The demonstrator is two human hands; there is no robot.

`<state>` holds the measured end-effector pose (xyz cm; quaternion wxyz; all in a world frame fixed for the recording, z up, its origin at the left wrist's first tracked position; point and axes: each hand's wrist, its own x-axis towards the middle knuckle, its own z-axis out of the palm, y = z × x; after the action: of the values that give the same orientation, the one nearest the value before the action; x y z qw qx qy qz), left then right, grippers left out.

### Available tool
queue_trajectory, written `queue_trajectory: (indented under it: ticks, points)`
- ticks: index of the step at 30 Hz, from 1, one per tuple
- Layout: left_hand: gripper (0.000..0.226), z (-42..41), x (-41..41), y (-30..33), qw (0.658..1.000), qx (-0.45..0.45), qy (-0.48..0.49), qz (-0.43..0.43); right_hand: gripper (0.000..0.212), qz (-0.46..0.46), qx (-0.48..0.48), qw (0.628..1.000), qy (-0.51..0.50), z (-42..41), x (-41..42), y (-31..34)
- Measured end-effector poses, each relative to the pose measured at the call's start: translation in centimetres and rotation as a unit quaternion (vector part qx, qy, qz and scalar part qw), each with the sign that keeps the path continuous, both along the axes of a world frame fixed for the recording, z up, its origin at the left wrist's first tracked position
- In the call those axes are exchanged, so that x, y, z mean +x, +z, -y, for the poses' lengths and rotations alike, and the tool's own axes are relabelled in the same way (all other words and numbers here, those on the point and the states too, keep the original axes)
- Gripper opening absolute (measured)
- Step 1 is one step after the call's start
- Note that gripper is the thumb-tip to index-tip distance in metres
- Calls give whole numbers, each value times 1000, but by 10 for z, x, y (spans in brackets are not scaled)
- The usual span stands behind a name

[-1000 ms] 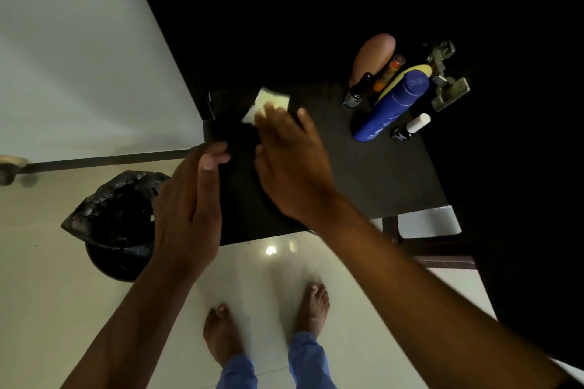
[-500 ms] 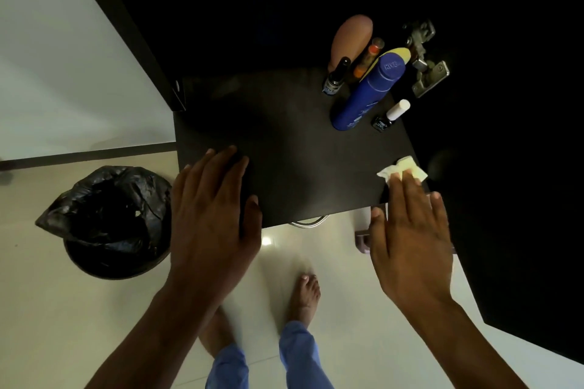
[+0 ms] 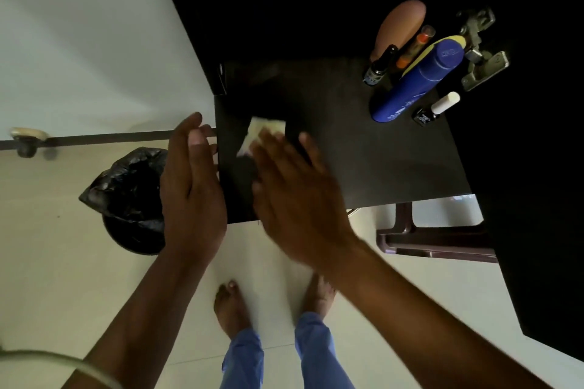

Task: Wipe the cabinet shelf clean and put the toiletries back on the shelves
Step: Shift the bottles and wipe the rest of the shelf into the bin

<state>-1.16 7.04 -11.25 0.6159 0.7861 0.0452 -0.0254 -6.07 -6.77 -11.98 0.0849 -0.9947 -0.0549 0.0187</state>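
Observation:
The dark cabinet shelf (image 3: 379, 161) stretches out below me. My right hand (image 3: 294, 186) lies flat, fingers straight, pressing a pale yellow wipe (image 3: 259, 133) onto the shelf's left part; the hand is motion-blurred. My left hand (image 3: 192, 186) stands open at the shelf's left edge, fingers straight and thumb side up. At the shelf's far right corner stand the toiletries: a tall blue bottle (image 3: 417, 82), a pink rounded bottle (image 3: 401, 25), an orange tube (image 3: 414, 47), a small dark vial (image 3: 377, 68) and a small dark bottle with a white cap (image 3: 437, 107).
A bin with a black liner (image 3: 129, 196) stands on the pale floor left of the shelf. A metal hinge (image 3: 480, 50) sits on the cabinet's right wall. A brown plastic stool (image 3: 436, 240) stands below the shelf on the right. My bare feet are on the floor beneath.
My right hand swept the wipe from the shelf's front right corner back across to the left part. My left hand shifted from lying flat on the front edge to standing at the left edge.

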Motion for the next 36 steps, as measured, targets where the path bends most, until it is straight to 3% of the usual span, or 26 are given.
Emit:
queue_trajectory:
  ticks: [3,6,11,16,22,25,28,32,36]
  points:
    - [63,-3,8,1,993,-78,47,-74,56,33,-25,999,-28,14,53,-7]
    - [60,-6,12,1,983,-122,76,-113,53,52,-5,998,-37,9,80,-15]
    - [68,-13,8,-1,965,-193,103,-145,61,76,73,994,24,-16,48,-20]
    - [66,-21,-3,-8,963,-184,88,-174,67,101,132,985,40,-30,-13,-23]
    - [78,-31,-24,-20,959,-200,81,-181,50,170,173,966,91,-27,-62,-32]
    - [76,-43,-32,-30,957,-206,89,-182,26,112,227,962,97,-39,-86,-44]
    - [74,-62,-38,-39,955,-202,116,-181,24,77,213,968,106,-56,-100,-63]
    - [65,-97,-42,-42,959,-164,159,-169,21,95,204,972,65,-111,-80,-95]
    - [60,-136,-36,-38,960,-126,214,-130,25,95,283,953,51,-168,-10,-82]
